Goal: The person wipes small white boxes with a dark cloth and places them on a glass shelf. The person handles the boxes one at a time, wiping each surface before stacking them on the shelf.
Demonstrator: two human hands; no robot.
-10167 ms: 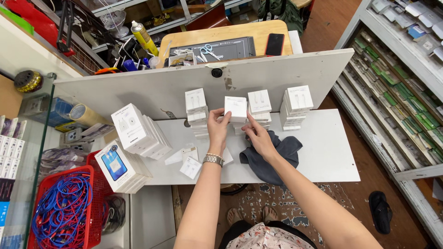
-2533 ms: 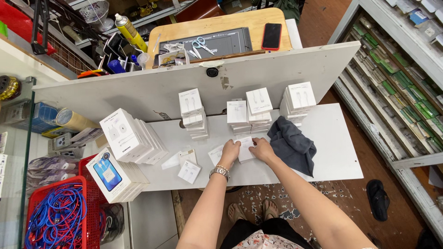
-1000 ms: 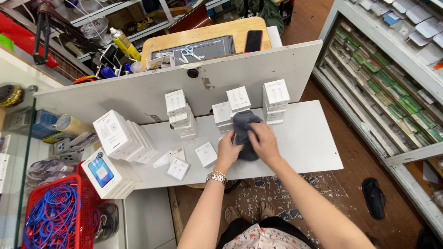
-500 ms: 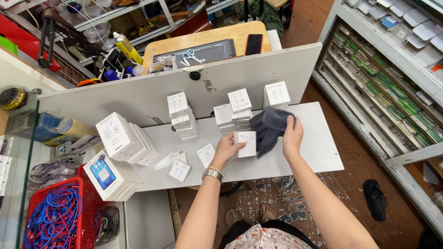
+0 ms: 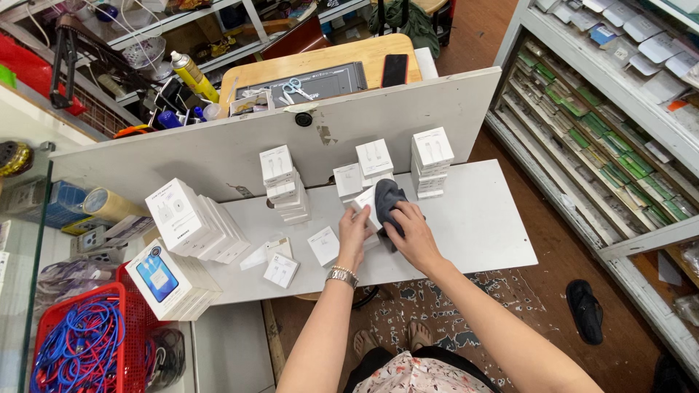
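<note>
Wiping step: left hand (image 5: 354,231) fingers pinching small white box (image 5: 366,201); right hand (image 5: 411,231) fingers closed on dark cloth (image 5: 388,198), pressed against box face.

The right hand (image 5: 413,234) has brought the dark cloth (image 5: 388,198) back from the right onto the small white box (image 5: 366,204).

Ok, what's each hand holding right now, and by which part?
Left hand grips a small white box by its left edge. Right hand presses a dark cloth against the box's face.
</note>
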